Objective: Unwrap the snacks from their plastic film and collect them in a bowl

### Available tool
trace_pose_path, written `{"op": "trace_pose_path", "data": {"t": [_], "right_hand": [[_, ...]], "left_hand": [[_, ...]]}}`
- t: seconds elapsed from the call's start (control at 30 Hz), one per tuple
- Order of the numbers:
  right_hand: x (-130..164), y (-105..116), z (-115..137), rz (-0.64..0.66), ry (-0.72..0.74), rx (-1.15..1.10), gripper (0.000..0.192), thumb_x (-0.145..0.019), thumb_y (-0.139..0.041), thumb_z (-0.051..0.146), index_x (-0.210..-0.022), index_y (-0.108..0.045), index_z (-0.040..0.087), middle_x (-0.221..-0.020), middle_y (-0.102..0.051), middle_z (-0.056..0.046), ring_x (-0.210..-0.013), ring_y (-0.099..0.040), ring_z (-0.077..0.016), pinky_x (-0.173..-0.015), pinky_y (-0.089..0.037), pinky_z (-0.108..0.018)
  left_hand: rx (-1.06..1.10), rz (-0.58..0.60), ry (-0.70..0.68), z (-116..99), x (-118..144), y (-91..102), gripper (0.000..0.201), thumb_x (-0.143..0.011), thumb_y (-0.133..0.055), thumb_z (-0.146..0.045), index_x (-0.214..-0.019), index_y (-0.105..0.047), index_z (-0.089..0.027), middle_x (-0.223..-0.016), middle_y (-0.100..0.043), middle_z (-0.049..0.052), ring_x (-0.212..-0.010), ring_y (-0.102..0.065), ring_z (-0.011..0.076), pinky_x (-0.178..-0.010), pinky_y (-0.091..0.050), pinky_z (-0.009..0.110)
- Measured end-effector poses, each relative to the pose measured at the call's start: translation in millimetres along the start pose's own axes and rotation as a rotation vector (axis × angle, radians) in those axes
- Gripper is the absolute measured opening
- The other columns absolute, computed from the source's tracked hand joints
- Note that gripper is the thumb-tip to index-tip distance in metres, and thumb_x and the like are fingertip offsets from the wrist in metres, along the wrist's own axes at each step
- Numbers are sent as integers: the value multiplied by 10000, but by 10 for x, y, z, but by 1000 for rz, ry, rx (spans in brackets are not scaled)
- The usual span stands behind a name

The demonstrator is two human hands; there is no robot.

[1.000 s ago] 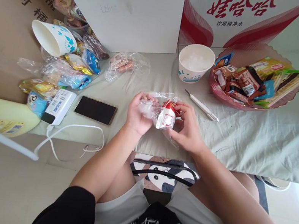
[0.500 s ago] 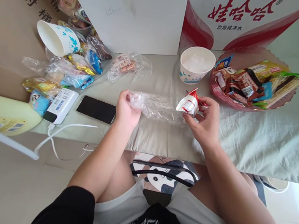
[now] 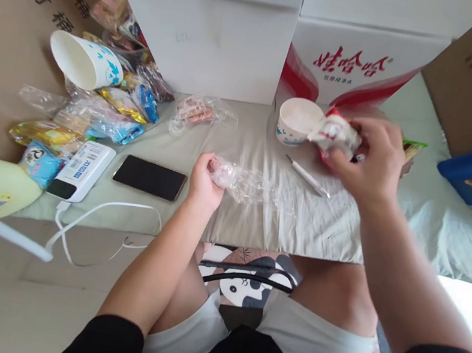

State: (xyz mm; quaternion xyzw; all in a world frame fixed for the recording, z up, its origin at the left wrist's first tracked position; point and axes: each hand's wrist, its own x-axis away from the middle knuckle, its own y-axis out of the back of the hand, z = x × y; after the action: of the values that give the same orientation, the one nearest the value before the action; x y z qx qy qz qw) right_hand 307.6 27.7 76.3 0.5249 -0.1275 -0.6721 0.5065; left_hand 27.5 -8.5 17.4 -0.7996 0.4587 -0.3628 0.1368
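Cloth-covered table [image 3: 256,216] bears phone [image 3: 149,178], perhaps knife [image 3: 307,176].

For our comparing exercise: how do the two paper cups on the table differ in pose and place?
The left cup lies tipped on its side among snack packets; the cup by the red-and-white box stands upright, mouth up. The right hand is close to the upright cup, far from the tipped one. Both are white with blue print.

Both hands up, left low at centre, right raised toward upper right.

Left hand [image 3: 205,180] sits at mid-frame, fingers curled into a loose fist, thumb pressed on top, forearm running bare from the lower left up to the wrist. Right hand [image 3: 369,160] is higher and right of centre, blurred, fingers [image 3: 343,165] pinched closed with the back of the hand facing up; its forearm slants down to a dark sleeve at lower right.
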Motion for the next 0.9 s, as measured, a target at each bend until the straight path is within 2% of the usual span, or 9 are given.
{"op": "trace_pose_path", "data": {"t": [0.2,0.33,0.4,0.47,0.57,0.67,0.73,0.8,0.9], "right_hand": [[-460,-398,-474,313,-179,229,470,-866,-662,431,-1245,-673,153,-1299,-656,-228,-1237,-568,-389,-1035,-374,-602],[-536,-313,-478,477,-304,393,519,-917,-587,392,-1372,-626,144,-1432,-612,-239,-1343,-494,-444,-1020,-278,-709],[-533,-200,-420,454,-333,447,458,-894,-605,316,-1302,-681,121,-1454,-596,-247,-1405,-433,-463,-1024,-272,-717],[-475,-104,-323,331,-324,410,411,-851,-633,245,-1229,-720,109,-1456,-596,-243,-1434,-404,-456,-1064,-277,-698],[-218,-86,-76,185,-201,112,430,-822,-638,221,-1232,-706,113,-1360,-659,-217,-1357,-521,-377,-1134,-332,-597],[218,-261,255,329,-111,-481,536,-873,-621,399,-1358,-593,175,-1407,-633,-174,-1322,-577,-318,-1114,-440,-528],[507,-433,443,506,-191,-798,693,-826,-686,486,-1436,-491,221,-1517,-552,-157,-1390,-534,-324,-1121,-460,-530],[720,-575,547,637,-381,-1021,689,-821,-687,479,-1426,-463,238,-1496,-570,-160,-1332,-589,-306,-1083,-502,-517],[851,-633,522,822,-632,-1132,616,-783,-721,373,-1344,-508,234,-1341,-668,-152,-1095,-700,-251,-935,-578,-442]], "left_hand": [[-1,-19,38,-18,68,-69,296,-732,-616,-248,-611,-346,-223,-520,-412,-63,-473,-420,76,-504,-393,224],[-34,58,16,6,73,-58,348,-725,-647,-272,-609,-322,-226,-526,-395,-61,-473,-419,85,-503,-395,239],[-48,69,25,12,78,-62,361,-734,-649,-273,-605,-315,-226,-524,-380,-59,-469,-414,87,-492,-388,242],[-53,93,60,2,105,-82,371,-750,-641,-265,-591,-308,-224,-517,-358,-57,-459,-404,86,-474,-370,240],[-91,262,186,-35,198,-120,404,-787,-609,-265,-552,-284,-217,-505,-335,-49,-425,-372,80,-438,-338,235],[-197,626,366,-55,307,-124,470,-790,-641,-335,-506,-286,-214,-464,-307,-45,-385,-320,79,-408,-312,240],[-274,883,461,-46,352,-104,522,-757,-716,-422,-480,-328,-208,-428,-310,-41,-371,-295,77,-390,-277,243],[-304,1039,495,-28,358,-78,564,-718,-777,-497,-478,-364,-197,-420,-329,-35,-374,-285,70,-390,-244,242],[-244,1003,410,-23,302,-47,577,-667,-837,-504,-528,-373,-191,-482,-363,-37,-433,-338,72,-438,-279,238]]}}
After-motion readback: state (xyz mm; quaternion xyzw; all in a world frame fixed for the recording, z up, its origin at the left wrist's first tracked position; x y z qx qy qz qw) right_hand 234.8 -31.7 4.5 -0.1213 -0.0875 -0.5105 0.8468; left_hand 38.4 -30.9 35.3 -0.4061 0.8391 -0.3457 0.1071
